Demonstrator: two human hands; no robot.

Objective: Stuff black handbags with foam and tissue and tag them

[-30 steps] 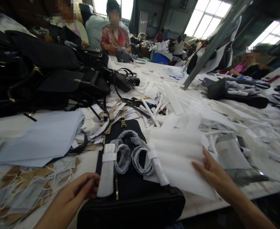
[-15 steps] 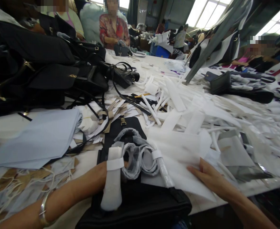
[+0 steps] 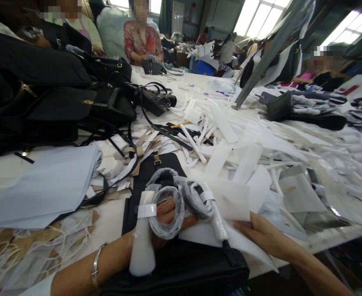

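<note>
A black handbag (image 3: 193, 263) lies in front of me, its flap (image 3: 145, 170) with a gold clasp folded away from me. Plastic-wrapped strap coils (image 3: 176, 230) and white foam-wrapped pieces (image 3: 142, 259) rest on it. My left hand (image 3: 166, 213) is under the coils, fingers curled and partly seen through one ring. What it holds, if anything, is hidden. My right hand (image 3: 256, 232), at the bag's right, pinches the edge of a white foam sheet (image 3: 227, 199) between thumb and fingers. Another white sheet (image 3: 242, 242) extends below that hand, over the bag's right side.
Black handbags (image 3: 48, 82) are piled at the left, near stacked pale sheets (image 3: 45, 181). White foam strips (image 3: 212, 123) and paper scraps cover the table's middle and right. A slanted metal post (image 3: 255, 70) stands at the back right. Other people (image 3: 142, 41) work behind the table.
My left hand has moved right and forward beneath the coils, its fingers now showing through a ring. The coils have shifted. My right hand has moved slightly left with the foam sheet.
</note>
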